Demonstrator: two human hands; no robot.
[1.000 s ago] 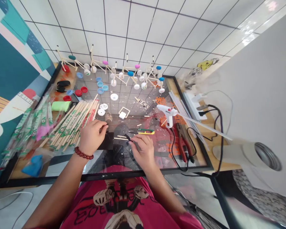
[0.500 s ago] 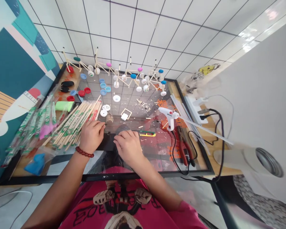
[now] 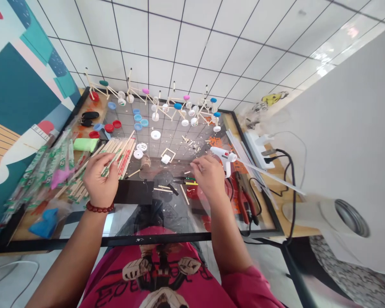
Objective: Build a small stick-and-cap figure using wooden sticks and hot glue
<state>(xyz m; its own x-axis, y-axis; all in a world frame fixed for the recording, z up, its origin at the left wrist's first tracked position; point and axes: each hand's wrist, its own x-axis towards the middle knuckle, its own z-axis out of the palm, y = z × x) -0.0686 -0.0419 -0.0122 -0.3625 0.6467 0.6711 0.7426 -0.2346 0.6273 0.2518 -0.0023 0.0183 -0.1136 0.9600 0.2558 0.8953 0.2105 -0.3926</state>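
My left hand [image 3: 101, 179], with a red bead bracelet at the wrist, is over the near end of a pile of wooden chopsticks [image 3: 123, 156], some in printed wrappers. Its thumb stands apart from the bent fingers, and I see nothing held. Beside it lies a flat black sheet [image 3: 134, 192]. My right hand [image 3: 209, 175] hovers between a yellow-green utility knife [image 3: 191, 183] and a white glue gun [image 3: 225, 157], its fingers loosely bent and apart. Cut stick pieces [image 3: 185, 194] and a small black strip [image 3: 172, 189] lie between the hands.
Stick-and-bottle-cap models [image 3: 177, 107] line the back edge. A small square stick frame [image 3: 168, 155], white caps [image 3: 138, 153] and blue caps [image 3: 138, 117] lie mid-table. Red-handled pliers [image 3: 243, 199], cables and a power strip [image 3: 255, 147] are at right; wrapped sticks [image 3: 34, 179] at left.
My hands have moved apart, the left one leftward over the chopsticks, the right one toward the glue gun. Stick pieces and the black strip now show on the table between them.
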